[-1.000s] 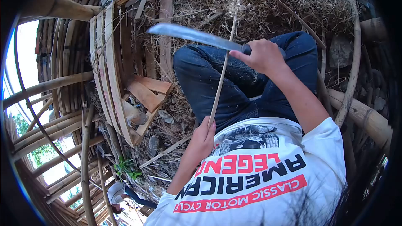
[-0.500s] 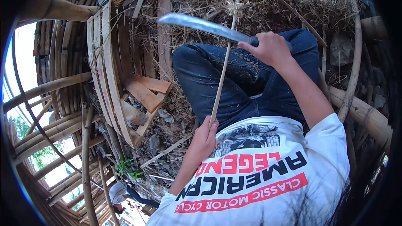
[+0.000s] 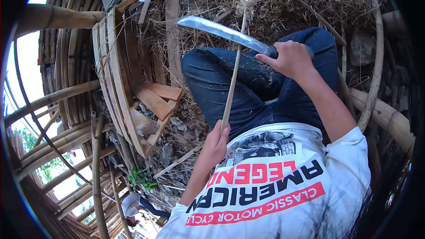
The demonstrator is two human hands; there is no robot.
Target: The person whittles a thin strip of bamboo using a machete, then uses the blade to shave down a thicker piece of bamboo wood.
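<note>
My right hand grips the dark handle of a machete, its long curved blade pointing left. The blade crosses the upper part of a thin bamboo strip. Closed around the strip's near end is my left hand, low by my waist. From there the strip runs up across my crossed legs toward a frayed tuft of fibres at its far part. Small shavings dot the dark jeans.
Fine shavings heap on the ground ahead. To the left stands a wooden slatted crate with short board pieces. Bamboo poles form a frame farther left, where another person shows low down. A thick bamboo pole lies right.
My right hand and the machete have moved a little toward me and to the right along the strip. My left hand keeps its hold near the waist.
</note>
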